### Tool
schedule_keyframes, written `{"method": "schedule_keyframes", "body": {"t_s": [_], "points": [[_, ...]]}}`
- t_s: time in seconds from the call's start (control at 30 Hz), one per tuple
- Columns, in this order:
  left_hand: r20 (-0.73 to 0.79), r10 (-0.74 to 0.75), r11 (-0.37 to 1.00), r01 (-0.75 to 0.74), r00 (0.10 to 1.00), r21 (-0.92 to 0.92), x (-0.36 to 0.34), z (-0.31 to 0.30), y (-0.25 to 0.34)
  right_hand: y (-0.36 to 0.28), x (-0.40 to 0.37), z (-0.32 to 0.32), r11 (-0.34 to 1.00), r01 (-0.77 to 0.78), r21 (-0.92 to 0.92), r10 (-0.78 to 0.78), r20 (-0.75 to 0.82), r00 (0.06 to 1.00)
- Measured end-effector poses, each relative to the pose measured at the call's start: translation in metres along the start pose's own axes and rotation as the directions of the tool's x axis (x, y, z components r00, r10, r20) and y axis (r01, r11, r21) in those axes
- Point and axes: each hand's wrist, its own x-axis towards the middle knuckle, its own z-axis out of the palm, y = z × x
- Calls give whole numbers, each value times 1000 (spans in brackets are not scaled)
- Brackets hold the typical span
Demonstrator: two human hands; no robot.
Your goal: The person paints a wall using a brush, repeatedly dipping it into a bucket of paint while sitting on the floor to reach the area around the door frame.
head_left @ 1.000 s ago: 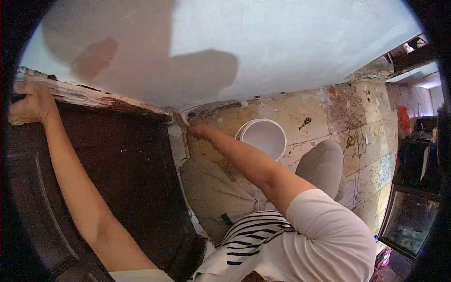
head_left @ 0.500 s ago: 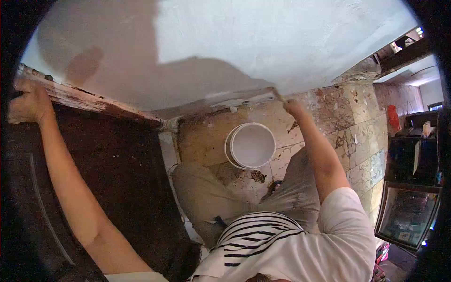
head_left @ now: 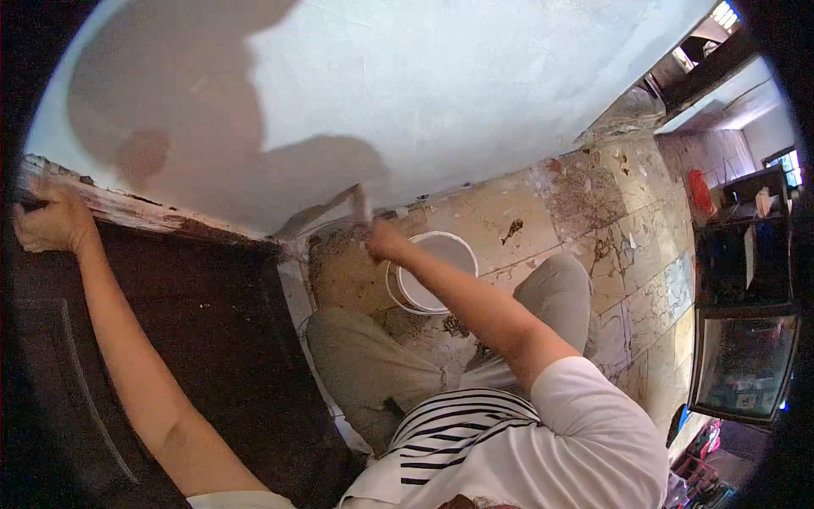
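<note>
My right hand [head_left: 387, 241] is closed round the handle of a brush [head_left: 362, 204], whose tip is at the foot of the white wall [head_left: 424, 93]. Just to the right of that hand stands a white bucket [head_left: 441, 267], partly hidden by my forearm. At the far left, my left hand [head_left: 56, 222] has its fingers bent over the edge of a worn wooden frame [head_left: 144, 208]; whether they grip it is hard to see.
A dark door panel [head_left: 203, 314] lies below the frame at the left. Cracked floor tiles [head_left: 543, 212] run along the wall. At the right are dark shelves and a glass-fronted cabinet [head_left: 746, 360], with a red cloth [head_left: 700, 192] above.
My right hand has moved left along the wall base with the brush, and my forearm now crosses over the bucket. My left hand stays at the frame.
</note>
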Motion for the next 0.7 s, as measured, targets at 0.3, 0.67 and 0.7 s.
{"method": "schedule_keyframes", "body": {"t_s": [0.3,0.67,0.7], "points": [[-54,86,996,-87,995,-12,-1,-3,2,181,-29,2,993,84,87,-43,-398,916],[-2,-29,996,28,1000,-81,-9,1,0,492,-57,76,611,-414,675,772,-391,502],[40,-26,1000,26,999,0,-11,2,-4,552,-19,120,700,-483,526,714,-502,488]]}}
